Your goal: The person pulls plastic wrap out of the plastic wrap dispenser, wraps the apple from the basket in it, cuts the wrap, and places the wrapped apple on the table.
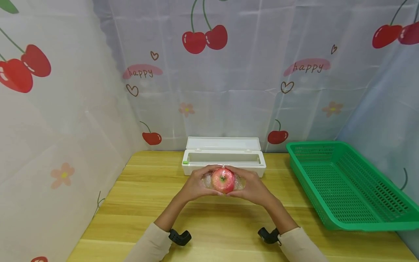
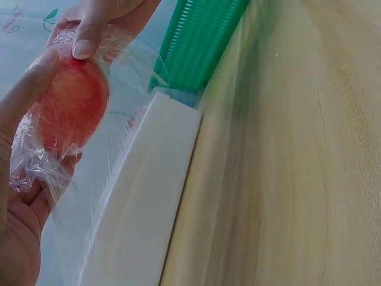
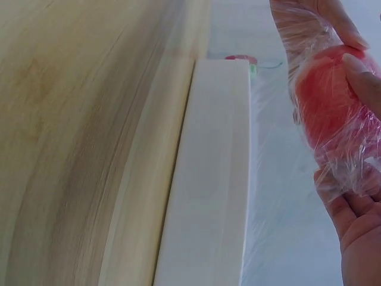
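- The apple (image 1: 223,181) is held up off the wooden table (image 1: 147,193), by the near side of the white box (image 1: 193,169), stem end facing the head camera.
- It is grasped from both sides by the left hand (image 1: 195,185) and the right hand (image 1: 252,186); thumbs are set on the near side, fingers on the far side.
- The step in hand is judged to be the snugging of clear film (image 2: 36,156) around the apple; slack is best drawn outward evenly, then folded flat.
- Light, balanced pressure seems wise, since thin film could be torn by a nail or a hard pull.
- The film is glossy and crinkled, bunched at the sides; the apple is round, smooth and red, paler around the stem.
- The box is long and matt, its lid raised; the green basket (image 1: 353,194) is of meshed plastic.
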`<state>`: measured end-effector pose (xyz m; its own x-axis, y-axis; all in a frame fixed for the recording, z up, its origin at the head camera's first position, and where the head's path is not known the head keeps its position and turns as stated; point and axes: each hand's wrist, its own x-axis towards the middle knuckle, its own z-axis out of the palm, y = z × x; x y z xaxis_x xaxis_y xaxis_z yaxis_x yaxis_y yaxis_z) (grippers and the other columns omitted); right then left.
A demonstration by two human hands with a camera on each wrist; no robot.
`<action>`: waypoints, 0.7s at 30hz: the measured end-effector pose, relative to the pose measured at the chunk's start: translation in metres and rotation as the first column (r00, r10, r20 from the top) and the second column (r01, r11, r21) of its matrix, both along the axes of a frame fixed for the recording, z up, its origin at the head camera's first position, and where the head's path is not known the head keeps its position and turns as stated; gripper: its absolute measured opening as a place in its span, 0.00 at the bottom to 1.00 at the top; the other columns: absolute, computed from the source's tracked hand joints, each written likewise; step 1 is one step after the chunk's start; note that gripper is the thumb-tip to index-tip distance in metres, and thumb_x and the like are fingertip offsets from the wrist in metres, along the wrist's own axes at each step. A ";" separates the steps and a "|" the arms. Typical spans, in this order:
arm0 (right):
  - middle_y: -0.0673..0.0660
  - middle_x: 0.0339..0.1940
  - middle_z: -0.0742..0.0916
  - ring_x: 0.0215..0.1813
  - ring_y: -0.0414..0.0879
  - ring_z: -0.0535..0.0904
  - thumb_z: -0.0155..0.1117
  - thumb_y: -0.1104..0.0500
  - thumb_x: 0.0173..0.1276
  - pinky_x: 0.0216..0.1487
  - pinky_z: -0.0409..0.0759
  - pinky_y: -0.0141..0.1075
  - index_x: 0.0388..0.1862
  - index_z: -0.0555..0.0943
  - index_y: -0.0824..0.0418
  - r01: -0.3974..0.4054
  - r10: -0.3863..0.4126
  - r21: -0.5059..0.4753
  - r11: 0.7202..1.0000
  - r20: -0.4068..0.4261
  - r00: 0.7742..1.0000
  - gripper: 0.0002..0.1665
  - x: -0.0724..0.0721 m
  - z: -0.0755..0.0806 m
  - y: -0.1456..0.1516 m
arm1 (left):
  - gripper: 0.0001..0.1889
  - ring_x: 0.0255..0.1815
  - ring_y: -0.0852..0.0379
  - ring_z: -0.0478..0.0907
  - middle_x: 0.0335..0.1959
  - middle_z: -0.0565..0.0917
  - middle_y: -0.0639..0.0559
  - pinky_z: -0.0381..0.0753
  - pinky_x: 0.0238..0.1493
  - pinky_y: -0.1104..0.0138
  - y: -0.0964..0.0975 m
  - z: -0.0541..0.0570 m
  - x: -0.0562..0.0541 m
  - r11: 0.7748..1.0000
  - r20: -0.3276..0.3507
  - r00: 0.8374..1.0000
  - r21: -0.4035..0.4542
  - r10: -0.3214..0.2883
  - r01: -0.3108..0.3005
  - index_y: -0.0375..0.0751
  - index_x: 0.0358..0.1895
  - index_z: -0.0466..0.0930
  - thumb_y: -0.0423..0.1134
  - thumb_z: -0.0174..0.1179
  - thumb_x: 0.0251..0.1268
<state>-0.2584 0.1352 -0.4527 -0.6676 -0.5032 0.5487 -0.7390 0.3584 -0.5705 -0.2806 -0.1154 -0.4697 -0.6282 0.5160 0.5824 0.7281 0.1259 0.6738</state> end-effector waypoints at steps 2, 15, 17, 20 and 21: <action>0.55 0.64 0.84 0.64 0.54 0.80 0.89 0.56 0.45 0.63 0.80 0.50 0.71 0.76 0.57 0.012 -0.012 -0.006 1.000 0.017 1.000 0.52 0.000 0.000 0.001 | 0.44 0.60 0.50 0.80 0.60 0.83 0.42 0.82 0.59 0.60 0.001 0.007 0.006 1.000 0.005 1.000 -0.001 -0.007 0.007 0.35 0.66 0.75 0.30 0.84 0.38; 0.49 0.61 0.86 0.62 0.47 0.82 0.88 0.47 0.45 0.60 0.82 0.47 0.68 0.79 0.52 0.030 -0.027 -0.026 0.999 0.077 0.997 0.49 -0.001 0.002 0.004 | 0.40 0.60 0.51 0.80 0.60 0.82 0.42 0.83 0.59 0.59 0.003 0.025 0.019 0.999 0.027 0.999 -0.033 -0.028 0.029 0.33 0.66 0.74 0.32 0.82 0.45; 0.48 0.60 0.86 0.62 0.47 0.82 0.88 0.47 0.45 0.60 0.82 0.48 0.68 0.79 0.52 0.037 -0.034 -0.028 0.999 0.088 0.996 0.49 -0.001 0.002 0.004 | 0.41 0.61 0.50 0.79 0.61 0.81 0.41 0.82 0.59 0.58 0.002 0.026 0.019 0.999 0.030 0.999 -0.048 -0.022 0.024 0.33 0.67 0.73 0.32 0.82 0.45; 0.47 0.60 0.86 0.62 0.46 0.82 0.88 0.45 0.45 0.60 0.82 0.48 0.68 0.80 0.50 0.056 -0.052 -0.031 0.998 0.111 0.992 0.49 -0.001 0.002 0.005 | 0.45 0.63 0.49 0.78 0.63 0.80 0.40 0.81 0.61 0.58 0.002 0.026 0.019 0.997 0.011 1.000 -0.074 -0.003 0.004 0.32 0.70 0.71 0.31 0.83 0.43; 0.47 0.60 0.86 0.62 0.46 0.82 0.88 0.44 0.45 0.60 0.82 0.48 0.68 0.80 0.50 0.062 -0.058 -0.033 0.998 0.120 0.991 0.49 0.000 0.001 0.005 | 0.47 0.64 0.48 0.77 0.64 0.79 0.39 0.80 0.63 0.57 0.001 0.026 0.019 0.997 0.003 1.000 -0.077 0.000 0.000 0.33 0.71 0.70 0.30 0.83 0.42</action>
<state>-0.2588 0.1403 -0.4516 -0.7576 -0.4412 0.4810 -0.6429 0.3770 -0.6668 -0.2614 -0.1139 -0.4435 -0.6296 0.5594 0.5392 0.7262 0.1772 0.6642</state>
